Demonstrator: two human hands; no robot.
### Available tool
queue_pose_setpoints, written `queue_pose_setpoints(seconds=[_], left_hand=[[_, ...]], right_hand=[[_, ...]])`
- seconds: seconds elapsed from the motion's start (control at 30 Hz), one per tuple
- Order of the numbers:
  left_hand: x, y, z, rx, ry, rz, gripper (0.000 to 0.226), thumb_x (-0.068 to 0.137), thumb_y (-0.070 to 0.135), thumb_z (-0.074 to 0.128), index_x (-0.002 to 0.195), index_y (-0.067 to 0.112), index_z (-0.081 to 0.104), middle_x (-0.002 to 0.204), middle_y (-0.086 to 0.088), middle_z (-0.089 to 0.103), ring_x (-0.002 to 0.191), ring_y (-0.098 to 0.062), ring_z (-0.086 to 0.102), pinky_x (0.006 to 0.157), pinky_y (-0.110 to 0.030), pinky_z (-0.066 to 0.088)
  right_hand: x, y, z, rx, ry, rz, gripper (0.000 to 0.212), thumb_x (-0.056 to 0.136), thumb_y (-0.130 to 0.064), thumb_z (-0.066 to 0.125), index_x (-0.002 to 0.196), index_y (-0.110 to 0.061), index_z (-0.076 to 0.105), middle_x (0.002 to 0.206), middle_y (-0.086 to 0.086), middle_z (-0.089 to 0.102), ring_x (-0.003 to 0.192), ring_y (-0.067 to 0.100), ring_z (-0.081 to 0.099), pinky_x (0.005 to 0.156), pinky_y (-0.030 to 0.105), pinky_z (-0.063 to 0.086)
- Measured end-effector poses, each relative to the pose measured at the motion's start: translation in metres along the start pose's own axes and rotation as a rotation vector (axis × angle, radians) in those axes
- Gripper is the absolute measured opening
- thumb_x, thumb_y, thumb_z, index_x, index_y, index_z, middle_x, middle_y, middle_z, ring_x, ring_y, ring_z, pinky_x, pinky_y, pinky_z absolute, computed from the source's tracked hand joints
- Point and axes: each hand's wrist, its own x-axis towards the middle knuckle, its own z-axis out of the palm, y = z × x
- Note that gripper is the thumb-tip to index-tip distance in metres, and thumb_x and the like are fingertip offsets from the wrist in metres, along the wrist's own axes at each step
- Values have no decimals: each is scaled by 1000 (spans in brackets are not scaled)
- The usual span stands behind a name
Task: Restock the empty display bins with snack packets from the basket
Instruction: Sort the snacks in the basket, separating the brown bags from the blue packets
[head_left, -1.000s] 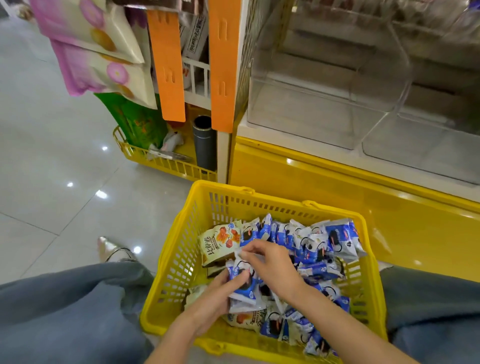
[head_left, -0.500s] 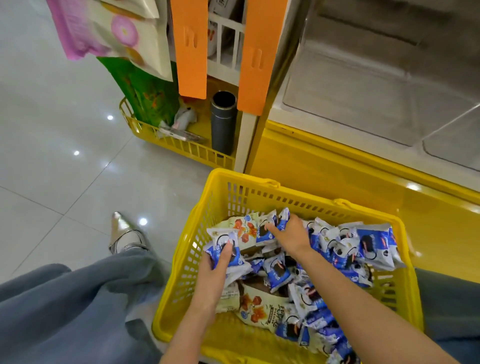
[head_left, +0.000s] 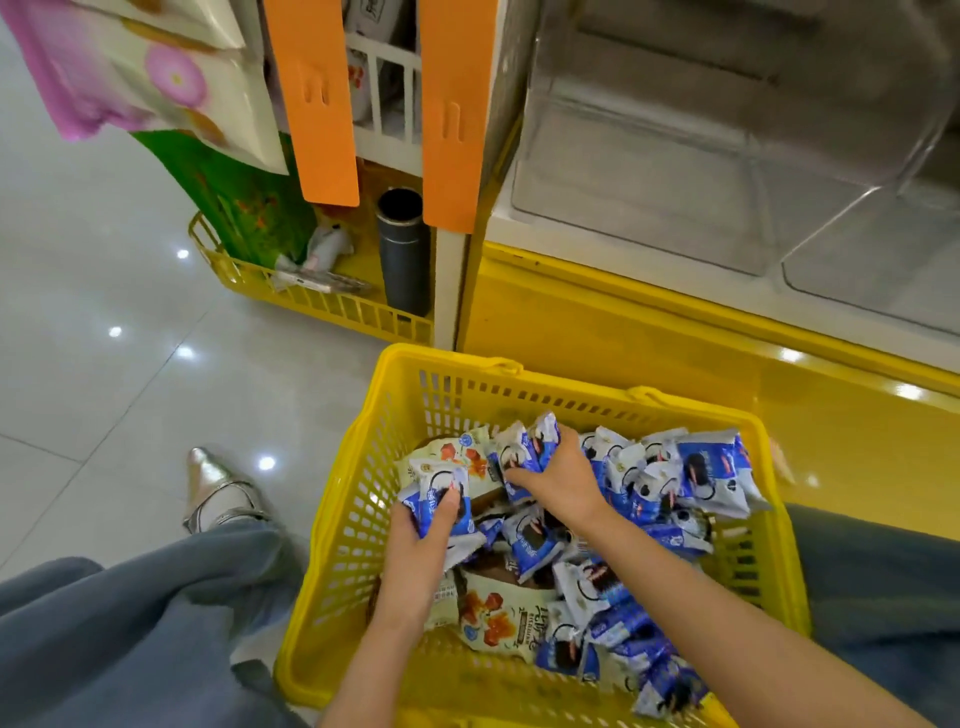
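Since half a second ago, curled the right hand (head_left: 561, 478) round a bunch of blue snack packets (head_left: 522, 452) at centre frame. Pinching another blue packet (head_left: 426, 493) with the left hand (head_left: 421, 545) just left of it, thumb on top. Both inside the yellow basket (head_left: 358, 483), lower centre, on glossy pale floor tiles (head_left: 93, 389). Empty clear display bins (head_left: 675, 171) upper right, above a yellow shelf base (head_left: 623, 332).

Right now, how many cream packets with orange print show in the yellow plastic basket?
2: one cream orange-printed packet by the far left corner, one beside the left hand; blue-and-white packets may hide more.
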Motion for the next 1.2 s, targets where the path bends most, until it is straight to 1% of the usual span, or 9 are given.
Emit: queue_pose_setpoints(seconds=[0.1, 0.2, 0.43, 0.6, 0.7, 0.9, 1.03, 1.1, 1.2], left_hand=[[-11, 7, 19, 90, -102, 35, 52, 82, 51, 56, 124, 28, 36, 114, 18, 47, 92, 13, 47, 83, -14, 36], [-28, 9, 46, 218, -246, 89, 68, 87, 51, 51, 141, 18, 25, 147, 0, 33, 126, -6, 35, 97, -21, 27], [-61, -10, 117, 403, -559, 121, 69, 91, 54, 37, 145, 14, 19, 139, 9, 32, 126, -9, 35, 99, -20, 27], [-73, -43, 147, 788, -679, 196, 63, 98, 41, 37, 147, 9, 13, 152, -9, 21, 139, -22, 23, 112, -31, 23], [-75, -44, 151, 1038, -660, 293, 66, 98, 42, 35, 148, 9, 8, 152, -12, 21, 140, -27, 21, 112, -36, 25], [-66, 18, 90, 678, -363, 651, 42, 96, 42, 35, 137, 32, 33, 135, 14, 40, 121, 0, 39, 99, -19, 32], [-29, 51, 19, 558, 22, 698, 36, 94, 36, 37, 128, 26, 44, 122, 12, 45, 114, -6, 47, 98, -28, 39], [-9, 52, -14, 576, 203, 674, 33, 96, 26, 41, 127, 16, 47, 123, -2, 48, 117, -16, 45, 100, -33, 35], [10, 35, -54, 635, 276, 525, 34, 97, 17, 43, 129, 7, 46, 124, -14, 48, 118, -28, 44, 101, -38, 32]], right_hand=[[-30, 3, -36, 70, -20, -59, 88, 79, -24, 75, 145, -15, 17, 140, 2, 40, 113, 13, 52, 85, 8, 39], [-56, 10, -80, 9, 64, -146, 84, 80, -27, 74, 143, -20, 19, 125, -6, 45, 92, -4, 52, 74, 3, 41], [-102, 79, -138, -191, 164, -72, 82, 87, -32, 63, 145, -9, 10, 144, 12, 41, 125, 25, 49, 102, 41, 43], [-118, 121, -139, -514, 59, -87, 60, 91, -38, 57, 140, -14, 31, 137, 5, 44, 126, 18, 42, 104, 27, 34], [-121, 126, -134, -657, -10, -102, 62, 94, -40, 50, 145, -16, 24, 143, 1, 35, 133, 17, 32, 109, 25, 26], [-122, 85, -115, -506, 116, -396, 43, 98, -33, 45, 137, -22, 35, 136, -5, 41, 122, 6, 42, 97, 14, 31], [-100, 61, -63, -487, -86, -439, 41, 99, -31, 42, 139, -25, 34, 140, -6, 38, 73, -8, 50, 77, 11, 34], [-83, 52, -33, -463, -172, -409, 45, 99, -30, 43, 142, -23, 31, 145, -4, 34, 95, -1, 56, 91, 20, 39], [-62, 45, 12, -476, -294, -375, 50, 98, -27, 48, 144, -22, 30, 151, -1, 30, 135, 16, 35, 110, 29, 31]])
